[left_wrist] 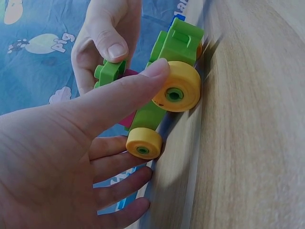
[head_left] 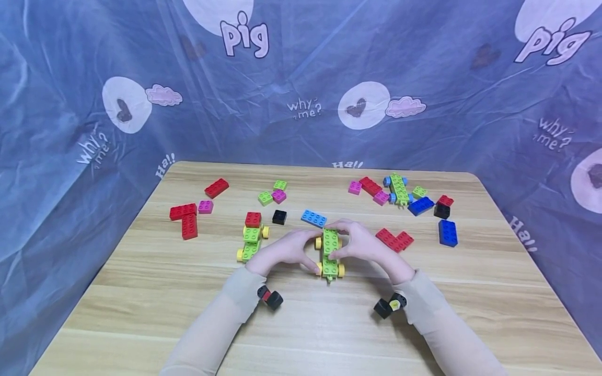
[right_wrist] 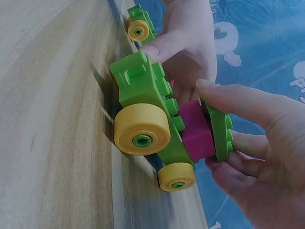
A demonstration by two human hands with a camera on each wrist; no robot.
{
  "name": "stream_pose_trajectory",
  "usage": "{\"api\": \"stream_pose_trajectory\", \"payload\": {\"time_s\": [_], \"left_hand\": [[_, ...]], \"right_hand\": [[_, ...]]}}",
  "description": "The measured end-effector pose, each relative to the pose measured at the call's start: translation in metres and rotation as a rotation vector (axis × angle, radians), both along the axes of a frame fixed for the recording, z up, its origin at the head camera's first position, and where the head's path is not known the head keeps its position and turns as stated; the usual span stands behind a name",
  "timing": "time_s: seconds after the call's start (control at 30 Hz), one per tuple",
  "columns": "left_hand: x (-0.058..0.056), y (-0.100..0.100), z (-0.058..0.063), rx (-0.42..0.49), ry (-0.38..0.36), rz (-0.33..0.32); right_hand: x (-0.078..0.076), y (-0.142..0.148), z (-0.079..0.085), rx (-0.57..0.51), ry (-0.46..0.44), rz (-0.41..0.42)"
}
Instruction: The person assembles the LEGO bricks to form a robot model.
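Note:
A green toy car base [head_left: 331, 267] with yellow wheels stands on the table between both hands. My left hand [head_left: 292, 247] holds it from the left, the thumb on a yellow wheel [left_wrist: 177, 86] and the fingers by the farther wheel [left_wrist: 144, 143]. On the base sits a magenta brick [right_wrist: 196, 131], topped by a flat green brick [right_wrist: 220, 136]. My right hand [head_left: 356, 241] pinches this green brick between thumb and fingers. From above, the green brick hides the magenta one.
Left of my left hand stands another yellow-wheeled car [head_left: 251, 245] carrying a red brick [head_left: 253, 218]. A light blue brick [head_left: 313, 218] and a black brick [head_left: 279, 217] lie beyond. Joined red bricks [head_left: 394, 240], a blue brick [head_left: 448, 233] and a blue-wheeled car [head_left: 398, 189] are at right.

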State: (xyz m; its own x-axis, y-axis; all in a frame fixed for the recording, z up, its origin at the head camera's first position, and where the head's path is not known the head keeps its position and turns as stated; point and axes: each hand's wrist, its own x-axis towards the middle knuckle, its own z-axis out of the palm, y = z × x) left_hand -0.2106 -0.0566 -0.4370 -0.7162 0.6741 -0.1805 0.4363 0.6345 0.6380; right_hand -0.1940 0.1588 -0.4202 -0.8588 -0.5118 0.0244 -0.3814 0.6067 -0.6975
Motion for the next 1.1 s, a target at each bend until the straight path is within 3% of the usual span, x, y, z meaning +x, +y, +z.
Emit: {"api": "stream_pose_trajectory", "payload": {"time_s": [1.1], "left_hand": [[0.0044, 0.0017, 0.004, -0.021, -0.008, 0.015]], "right_hand": [[0.0061, -0.0021, 0.0012, 0.0, -0.012, -0.039]]}}
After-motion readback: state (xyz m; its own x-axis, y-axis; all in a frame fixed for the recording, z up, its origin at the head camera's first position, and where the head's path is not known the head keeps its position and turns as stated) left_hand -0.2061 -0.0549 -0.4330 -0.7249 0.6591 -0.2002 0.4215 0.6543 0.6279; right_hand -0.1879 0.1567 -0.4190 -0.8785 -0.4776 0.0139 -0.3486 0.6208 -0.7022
